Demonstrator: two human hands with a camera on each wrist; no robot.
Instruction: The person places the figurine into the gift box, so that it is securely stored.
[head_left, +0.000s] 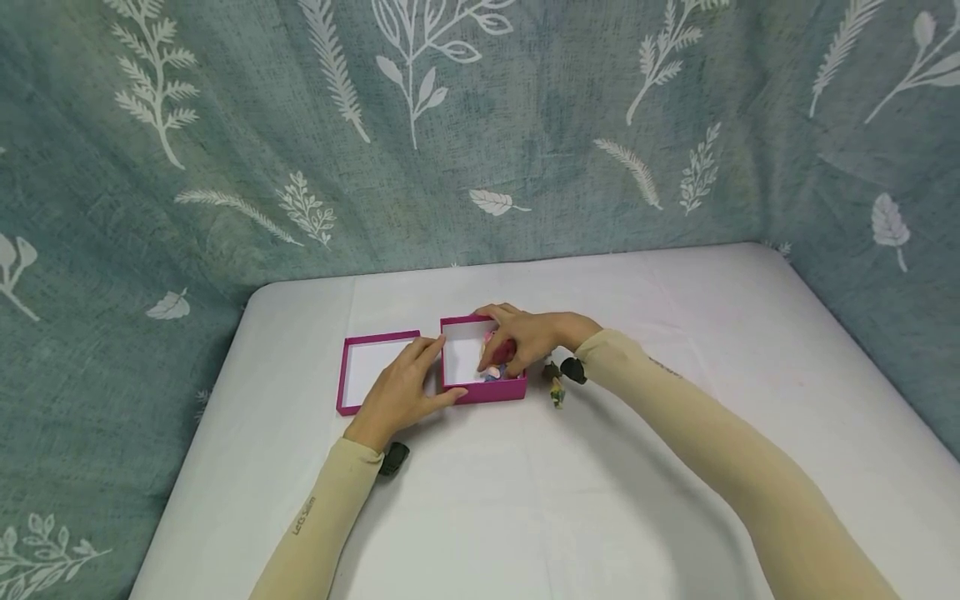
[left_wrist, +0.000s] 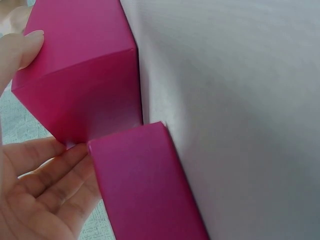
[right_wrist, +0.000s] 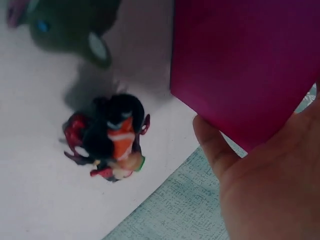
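A magenta box (head_left: 491, 392) with a white inside stands uncovered at mid table. My left hand (head_left: 405, 387) grips its near left corner, the thumb on the front wall and the fingers along the left side; the left wrist view shows the thumb on the magenta wall (left_wrist: 85, 40). My right hand (head_left: 525, 337) reaches over the box's right side. Its thumb and a finger are around a small figurine (head_left: 493, 372) with red and blue parts, inside the box. Other fingers touch the far right rim. The hand partly hides the figurine.
Left of the box, a shallow magenta lid (head_left: 378, 338) lies with its white inside up. Right of the box are more small figures: a yellow-green one (head_left: 557, 393), a black-and-orange one (right_wrist: 120, 135) and a blurred grey-green one (right_wrist: 65, 25). Patterned fabric (head_left: 450, 183) hangs behind the table.
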